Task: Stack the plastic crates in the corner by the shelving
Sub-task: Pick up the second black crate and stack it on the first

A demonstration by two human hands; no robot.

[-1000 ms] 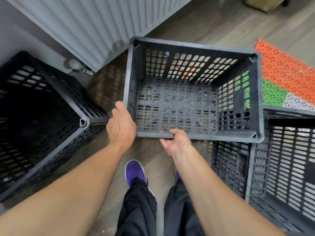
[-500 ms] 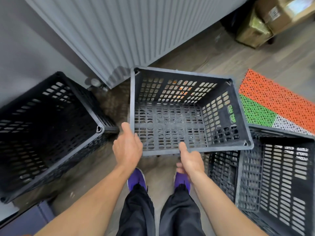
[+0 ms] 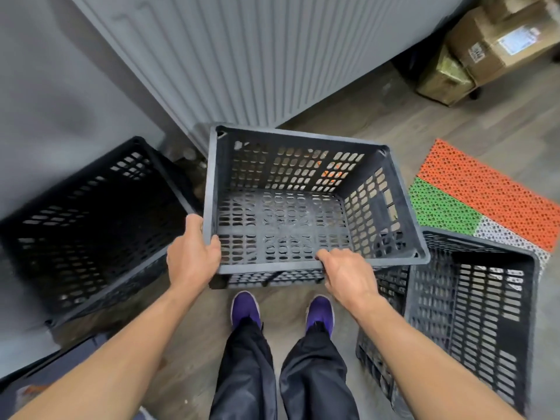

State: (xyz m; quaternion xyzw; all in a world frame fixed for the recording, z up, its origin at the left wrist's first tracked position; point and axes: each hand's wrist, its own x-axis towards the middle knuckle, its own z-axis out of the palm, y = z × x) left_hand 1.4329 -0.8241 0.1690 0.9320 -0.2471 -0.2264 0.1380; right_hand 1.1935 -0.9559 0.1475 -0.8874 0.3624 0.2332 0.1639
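Observation:
I hold a dark grey perforated plastic crate [image 3: 303, 140] in front of me, above the floor, tilted slightly. My left hand [image 3: 191, 259] grips its near-left corner and my right hand [image 3: 345, 271] grips its near rim. A black crate [image 3: 91, 213] stands to the left by the grey wall. Another dark crate [image 3: 485, 298] stands to the right, its near-left corner partly under the held crate.
A white ribbed radiator [image 3: 257, 56] hangs on the wall ahead. An orange, green and white perforated mat [image 3: 485, 195] lies on the wood floor at right. Cardboard boxes [image 3: 500, 40] sit at the upper right. My purple shoes [image 3: 245, 307] are below the crate.
The held crate sits lower and further from my head as the view has lifted. My right hand has shifted right along the near rim. More radiator and the boxes have come into view.

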